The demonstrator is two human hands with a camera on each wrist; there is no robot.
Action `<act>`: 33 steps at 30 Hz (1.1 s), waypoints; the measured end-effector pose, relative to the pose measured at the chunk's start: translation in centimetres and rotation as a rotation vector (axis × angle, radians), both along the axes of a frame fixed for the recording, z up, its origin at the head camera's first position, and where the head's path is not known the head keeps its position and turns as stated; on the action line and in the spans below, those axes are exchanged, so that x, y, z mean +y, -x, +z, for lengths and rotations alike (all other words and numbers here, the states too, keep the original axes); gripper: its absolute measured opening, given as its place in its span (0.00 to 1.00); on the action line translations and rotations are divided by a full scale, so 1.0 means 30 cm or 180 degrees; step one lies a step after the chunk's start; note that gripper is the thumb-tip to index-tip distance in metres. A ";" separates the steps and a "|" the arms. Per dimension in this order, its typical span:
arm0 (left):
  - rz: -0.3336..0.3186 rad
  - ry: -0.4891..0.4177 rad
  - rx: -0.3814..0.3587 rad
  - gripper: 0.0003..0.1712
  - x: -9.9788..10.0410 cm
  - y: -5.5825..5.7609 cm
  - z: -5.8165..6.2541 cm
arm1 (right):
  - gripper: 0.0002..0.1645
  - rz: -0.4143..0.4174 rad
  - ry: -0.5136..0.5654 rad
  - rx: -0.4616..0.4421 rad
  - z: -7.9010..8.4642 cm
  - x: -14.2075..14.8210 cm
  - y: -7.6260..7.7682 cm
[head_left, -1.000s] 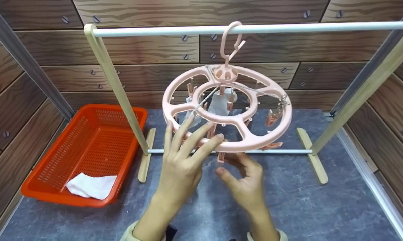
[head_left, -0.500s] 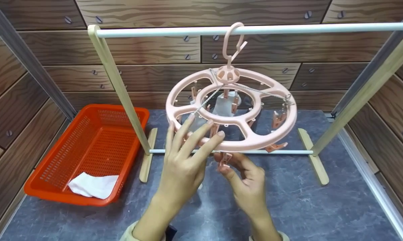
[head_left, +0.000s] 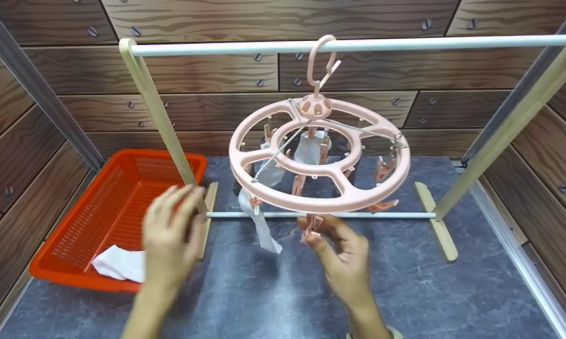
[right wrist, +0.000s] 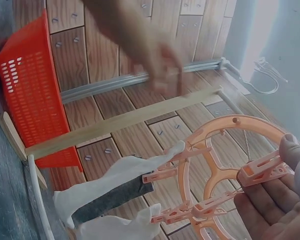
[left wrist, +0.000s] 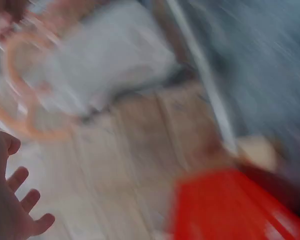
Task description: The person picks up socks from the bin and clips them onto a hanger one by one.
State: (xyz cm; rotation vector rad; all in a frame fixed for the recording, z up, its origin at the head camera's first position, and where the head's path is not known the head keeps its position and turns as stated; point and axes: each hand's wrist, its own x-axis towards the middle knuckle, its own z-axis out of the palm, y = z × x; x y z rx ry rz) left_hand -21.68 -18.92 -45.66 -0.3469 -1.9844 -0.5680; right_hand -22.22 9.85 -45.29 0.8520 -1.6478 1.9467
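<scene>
A pink round clothes-drying hanger [head_left: 301,205] hangs by its hook from a white rail [head_left: 217,48]. My right hand [head_left: 346,256] pinches a pink clothespin [right wrist: 262,169] at the hanger's near rim between thumb and fingers. Blurred by motion, my left hand [head_left: 172,235] is over the right side of the orange basket [head_left: 118,157], with nothing between its spread fingers in the left wrist view. In the basket lies a white sock [head_left: 120,263], partly hidden behind that hand. Another white sock [head_left: 261,226] hangs from a clip at the hanger's left front.
More white pieces of cloth [head_left: 308,148] and a dark one [right wrist: 115,197] hang from the hanger's pegs. A wooden post [head_left: 158,113] of the rack stands between basket and hanger. A lower white bar [head_left: 391,214] joins the rack's feet. Wood-patterned panels surround the grey table [head_left: 405,292].
My left hand has left the hanger's rim and moved left to the basket, uncovering the hanging sock. My right hand has closed on the clothespin and stays there.
</scene>
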 end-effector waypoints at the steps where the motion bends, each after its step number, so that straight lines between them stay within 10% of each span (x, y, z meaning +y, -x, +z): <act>1: 0.0083 0.0003 -0.0121 0.27 -0.047 0.001 -0.023 | 0.19 -0.0001 0.0001 -0.0007 0.000 0.000 -0.001; 9: 0.0713 0.0249 -0.1553 0.35 -0.344 -0.029 -0.146 | 0.21 0.0008 0.0108 -0.0088 0.006 0.010 -0.008; 17: 0.0610 0.0720 -0.3034 0.27 -0.468 -0.019 -0.196 | 0.21 0.0041 0.0110 -0.0046 0.017 0.019 -0.009; 26: 0.0267 0.0762 -0.4063 0.35 -0.490 0.040 -0.213 | 0.22 0.0032 0.0121 -0.0065 0.013 0.018 -0.007; 33: 0.0180 0.0751 -0.4169 0.37 -0.486 0.055 -0.228 | 0.21 0.0035 0.0128 -0.0090 0.013 0.017 -0.009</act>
